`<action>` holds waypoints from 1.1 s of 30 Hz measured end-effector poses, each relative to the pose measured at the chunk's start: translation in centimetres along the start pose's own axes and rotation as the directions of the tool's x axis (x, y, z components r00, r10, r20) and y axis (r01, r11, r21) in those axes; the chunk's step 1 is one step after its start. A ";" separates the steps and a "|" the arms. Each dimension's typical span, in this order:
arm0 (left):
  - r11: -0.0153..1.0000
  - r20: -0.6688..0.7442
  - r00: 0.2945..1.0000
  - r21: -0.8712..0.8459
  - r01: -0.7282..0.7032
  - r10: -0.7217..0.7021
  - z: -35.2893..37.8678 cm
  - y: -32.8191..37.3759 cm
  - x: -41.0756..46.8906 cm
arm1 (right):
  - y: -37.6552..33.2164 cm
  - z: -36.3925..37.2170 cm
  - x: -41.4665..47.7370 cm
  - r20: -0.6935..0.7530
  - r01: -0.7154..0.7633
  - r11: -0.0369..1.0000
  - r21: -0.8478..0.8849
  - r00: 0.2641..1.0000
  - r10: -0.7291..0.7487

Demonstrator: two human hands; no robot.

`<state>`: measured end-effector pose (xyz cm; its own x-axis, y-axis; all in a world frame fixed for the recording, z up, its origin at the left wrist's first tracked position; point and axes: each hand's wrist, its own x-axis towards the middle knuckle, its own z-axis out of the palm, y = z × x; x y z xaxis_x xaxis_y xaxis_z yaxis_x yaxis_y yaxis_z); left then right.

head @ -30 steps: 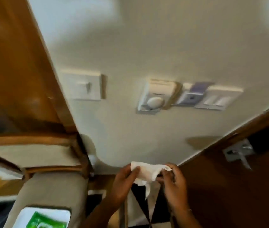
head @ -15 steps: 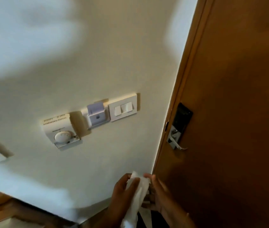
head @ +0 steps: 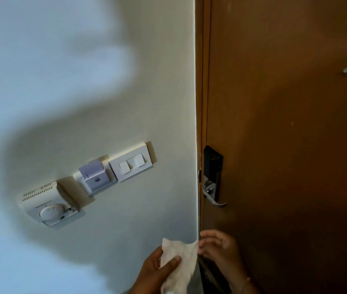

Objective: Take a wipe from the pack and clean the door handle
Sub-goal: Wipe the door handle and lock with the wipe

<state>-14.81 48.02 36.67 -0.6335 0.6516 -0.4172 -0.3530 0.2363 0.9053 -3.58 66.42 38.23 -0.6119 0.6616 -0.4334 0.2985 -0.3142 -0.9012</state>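
Observation:
A white wipe (head: pixel 182 264) hangs crumpled at the bottom centre. My left hand (head: pixel 155 272) grips it with thumb over the sheet. My right hand (head: pixel 221 249) pinches the wipe's upper right corner with its fingertips. The silver lever door handle (head: pixel 211 195) sits on a black lock plate (head: pixel 212 164) at the left edge of the brown wooden door (head: pixel 285 145), well above my hands. The wipe pack is out of view.
On the cream wall left of the door frame are a switch plate (head: pixel 132 163), a key-card holder (head: pixel 94 177) with a card in it, and a thermostat with a dial (head: pixel 49 205). A peephole (head: pixel 346 70) is high on the door.
The view has swung right from the chair and the pack toward the door, which now stands upright. Both hands have kept hold of the wipe and have spread it out a little.

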 end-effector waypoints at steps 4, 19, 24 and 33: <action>0.935 0.084 0.982 -0.300 0.188 -0.170 0.2 1.2 1.7 | -4.2 0.8 0.8 -0.014 0.300 0.898 -0.322 0.947 -0.321; 0.969 0.111 0.993 -0.234 0.075 -0.050 5.9 8.4 15.9 | -21.7 -2.1 13.1 0.461 0.031 -0.769 -0.638 0.815 -0.350; 0.978 0.191 0.980 -0.184 0.097 -0.061 7.0 6.8 18.3 | -19.8 -2.5 14.8 0.506 -0.009 -0.833 -0.553 0.791 -0.344; 0.969 -0.078 0.969 -0.067 -0.239 0.233 8.4 4.3 21.7 | -19.0 -2.3 15.3 0.507 -0.060 -0.837 -0.544 0.772 -0.384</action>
<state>-24.25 69.25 32.21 -0.7504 0.6302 -0.1995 -0.2370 0.0252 0.9712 -16.91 84.13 48.75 -0.9580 0.2865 0.0094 0.1852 0.5936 0.7832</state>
